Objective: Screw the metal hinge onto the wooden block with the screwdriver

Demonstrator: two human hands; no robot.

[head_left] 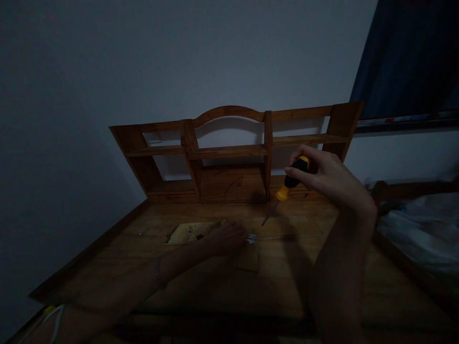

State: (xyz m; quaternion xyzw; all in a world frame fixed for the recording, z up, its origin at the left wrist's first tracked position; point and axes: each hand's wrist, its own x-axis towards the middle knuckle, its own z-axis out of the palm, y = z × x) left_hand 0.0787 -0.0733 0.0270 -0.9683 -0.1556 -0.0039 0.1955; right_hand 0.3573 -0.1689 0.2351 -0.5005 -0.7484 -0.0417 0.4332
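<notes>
My right hand [319,169] is wrapped round the black and yellow handle of a screwdriver [283,192]. The screwdriver's shaft slants down to the left, and its tip is in the air above the desk [283,282]. Low over the desktop lies my left hand [229,236], its fingers dim and blurred. Just right of those fingers is a small pale metal piece with holes [251,237], which looks like a hinge. A flat brown piece [246,260] lies directly below it. Whether my left fingers hold anything is hidden.
A wooden shelf unit [229,152] stands along the desk's back edge. Left of centre, a flat yellowish sheet [181,233] carries small dark bits. A thin small item [144,231] lies farther left. Pale plastic bags [419,229] are beyond the desk's right side.
</notes>
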